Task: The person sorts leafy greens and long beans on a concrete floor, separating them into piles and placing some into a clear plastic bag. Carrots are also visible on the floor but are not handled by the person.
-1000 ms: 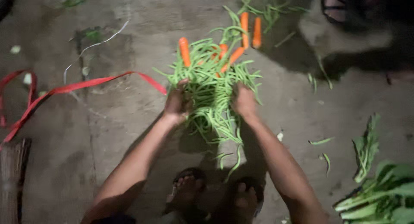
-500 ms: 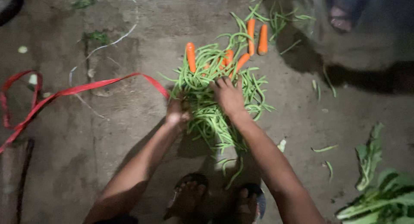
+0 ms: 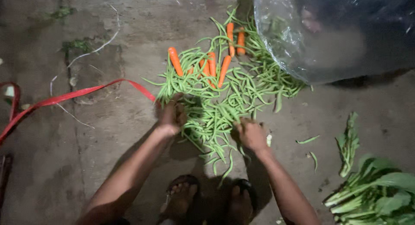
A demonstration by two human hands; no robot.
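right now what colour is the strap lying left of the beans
Red, seen in the head view: the strap.

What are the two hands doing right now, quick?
Left hand: fingers curled on the edge of the green beans; a firm hold cannot be told.
Right hand: resting on the beans, grip unclear.

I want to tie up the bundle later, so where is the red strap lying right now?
In the head view the red strap runs across the concrete floor on the left, its end reaching the green beans beside the left hand.
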